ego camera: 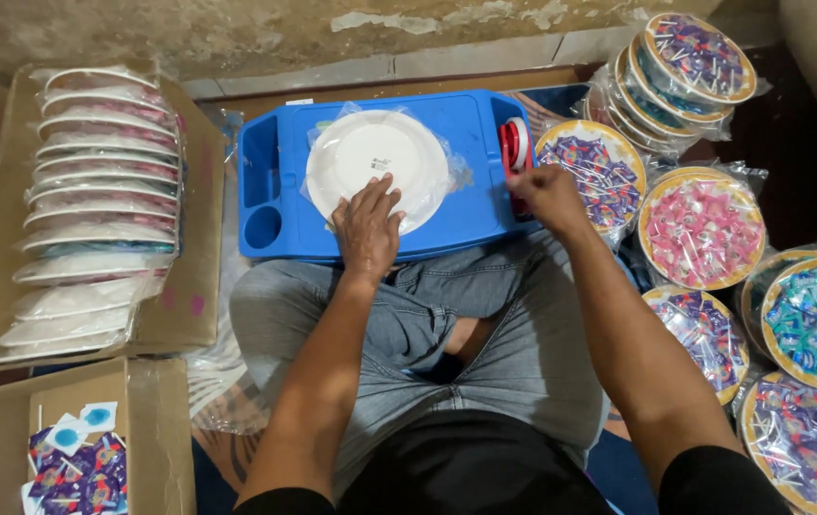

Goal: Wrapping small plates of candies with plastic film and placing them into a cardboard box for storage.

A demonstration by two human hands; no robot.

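Landmark: blue tray (465, 143), resting across the lap of a seated person in grey jeans.

Nearest the camera, at the person's left and well below the tray: small carton (151, 420), open, with loose wrapped lollipops (79, 472) in purple and blue lying inside.

Left hand (367, 224) on the tray's near half; palm down, fingers spread flat, pressing the near rim of a white plate (377, 167); nothing clasped, the hand only bears on it. The plate lies face down in a clear bag at the tray's middle, its rim overlapping the bag edges.

Right hand (548, 195) at the tray's right edge; fingers curled in together beside a red tape dispenser (515, 153) that stands on that edge; whether they pinch tape or the dispenser, I cannot tell.

Left of the tray: large carton (194, 286), holding a long row of bagged white plates (98, 205) stacked on edge.

Right of the tray: round plates filled with wrapped lollipops and sealed in clear film; one purple (591, 172) just beside the dispenser; one pink (702, 229) further right; blue (816, 319) and more purple ones nearer the person's right knee.

Beyond the tray's far right corner: a leaning stack of filled plates (685, 72); behind everything, a worn plaster wall (237, 33).
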